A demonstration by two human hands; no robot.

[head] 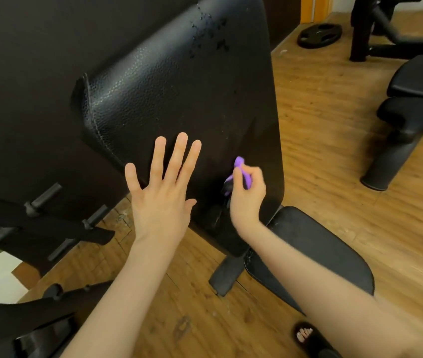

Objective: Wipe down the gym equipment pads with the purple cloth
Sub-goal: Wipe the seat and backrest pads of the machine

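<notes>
While the purple cloth sits bunched in my right hand, fingers closed round it, low on the tilted black back pad, my left hand lies flat and spread, holding nothing. Seat pad just below.

Tilted back pad blocks ahead, open floor right, frame pegs left

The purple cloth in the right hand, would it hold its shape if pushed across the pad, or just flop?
Probably floppy: the purple cloth is bunched small inside the right hand. Likely light, since a few fingers pinch it. It should drag rather than slide on the grained backrest pad.
</notes>
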